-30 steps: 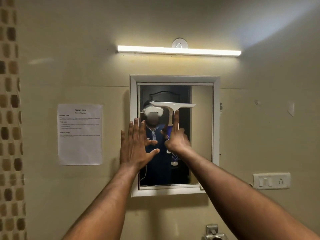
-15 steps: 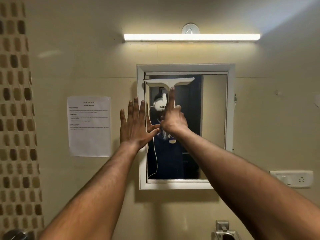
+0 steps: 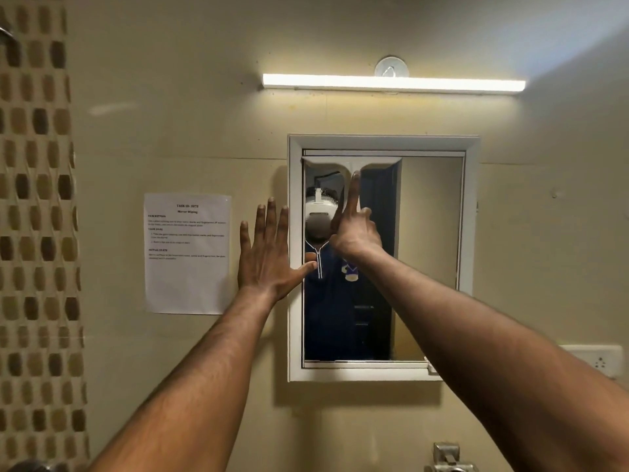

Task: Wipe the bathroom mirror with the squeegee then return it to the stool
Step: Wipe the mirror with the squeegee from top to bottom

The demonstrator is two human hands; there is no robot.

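Squeegee [image 3: 350, 164] now sits at the very top of the mirror [image 3: 429, 253], its white blade lying level just under the upper edge of the white frame [image 3: 295, 335] and reaching from the glass's left edge to about the middle. A second ago the blade was well down the glass, roughly level with the reflected head; half a second ago it had climbed close to the top, and now it is pressed right up against it. The right hand [image 3: 355, 233] grips the squeegee's handle, fingers curled around it and the index finger stretched straight up along the stem toward the blade. The left hand [image 3: 269, 257] has stayed where it was: open, fingers spread and pointing up, palm flat against the wall and the frame's left side, thumb reaching onto the glass. It holds nothing.

The mirror looks like a recessed cabinet front; it is closed, so I cannot tell what is inside. In the glass a person in dark blue clothing shows. A lit tube light [image 3: 391, 83] runs above, a printed sheet [image 3: 187, 253] is stuck to the wall on the left, and a switch plate [image 3: 599, 361] sits at the right edge.
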